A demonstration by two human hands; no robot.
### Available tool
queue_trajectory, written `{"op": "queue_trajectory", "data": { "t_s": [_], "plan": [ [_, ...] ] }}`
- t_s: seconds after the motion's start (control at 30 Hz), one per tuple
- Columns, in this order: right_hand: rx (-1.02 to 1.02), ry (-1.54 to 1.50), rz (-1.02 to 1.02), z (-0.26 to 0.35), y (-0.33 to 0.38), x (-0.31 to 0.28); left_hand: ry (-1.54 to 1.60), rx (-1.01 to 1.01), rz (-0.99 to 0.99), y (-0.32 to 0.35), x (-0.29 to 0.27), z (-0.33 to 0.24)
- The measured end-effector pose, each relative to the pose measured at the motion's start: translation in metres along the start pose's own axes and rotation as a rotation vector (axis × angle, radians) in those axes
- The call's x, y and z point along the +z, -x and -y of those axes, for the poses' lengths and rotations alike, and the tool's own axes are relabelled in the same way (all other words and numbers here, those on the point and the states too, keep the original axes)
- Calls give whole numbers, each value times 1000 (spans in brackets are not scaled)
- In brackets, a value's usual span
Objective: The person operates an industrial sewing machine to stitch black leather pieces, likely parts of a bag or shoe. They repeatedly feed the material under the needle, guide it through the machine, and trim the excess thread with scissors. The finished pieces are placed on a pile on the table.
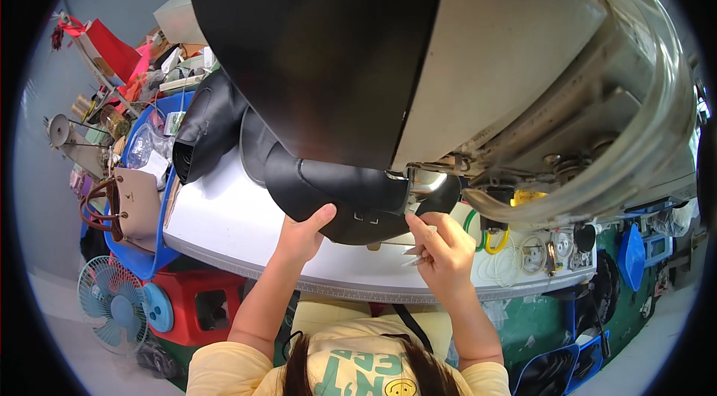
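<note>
A black leather bag piece (325,205) with two small metal fittings on its front lies under the head of a sewing machine (508,52). My left hand (302,237) grips its near left edge, thumb on top and the other fingers hidden beneath. My right hand (448,250) is closed at the right of the piece, fingertips pinched together beside the shiny metal part of the machine. Tucked in that hand is a small silver pointed tool (413,255), its tips poking out to the left; it looks like thread snips. Whether the fingertips also hold thread cannot be made out.
More black leather pieces (209,127) lie left on the white table (224,209). Beyond its left edge stand a blue crate (138,258) with a beige handbag (140,205), a red stool (190,306) and a fan (116,306). Bobbins and cord rings (532,254) sit at the right.
</note>
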State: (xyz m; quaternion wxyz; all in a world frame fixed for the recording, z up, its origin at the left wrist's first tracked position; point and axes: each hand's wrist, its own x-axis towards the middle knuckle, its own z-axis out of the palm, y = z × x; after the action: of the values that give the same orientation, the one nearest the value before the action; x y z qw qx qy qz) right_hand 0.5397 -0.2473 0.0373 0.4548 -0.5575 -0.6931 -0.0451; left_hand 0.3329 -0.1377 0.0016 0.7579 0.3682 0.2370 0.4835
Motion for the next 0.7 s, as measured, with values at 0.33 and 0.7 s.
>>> {"op": "queue_trajectory", "data": {
  "t_s": [0.33,0.7],
  "plan": [
    [-7,51,-47,-1,-13,0,-11,-2,-14,-1,16,-11],
    [-64,71,-74,3,-5,15,32,18,-34,-5,20,-3]
  ]
}}
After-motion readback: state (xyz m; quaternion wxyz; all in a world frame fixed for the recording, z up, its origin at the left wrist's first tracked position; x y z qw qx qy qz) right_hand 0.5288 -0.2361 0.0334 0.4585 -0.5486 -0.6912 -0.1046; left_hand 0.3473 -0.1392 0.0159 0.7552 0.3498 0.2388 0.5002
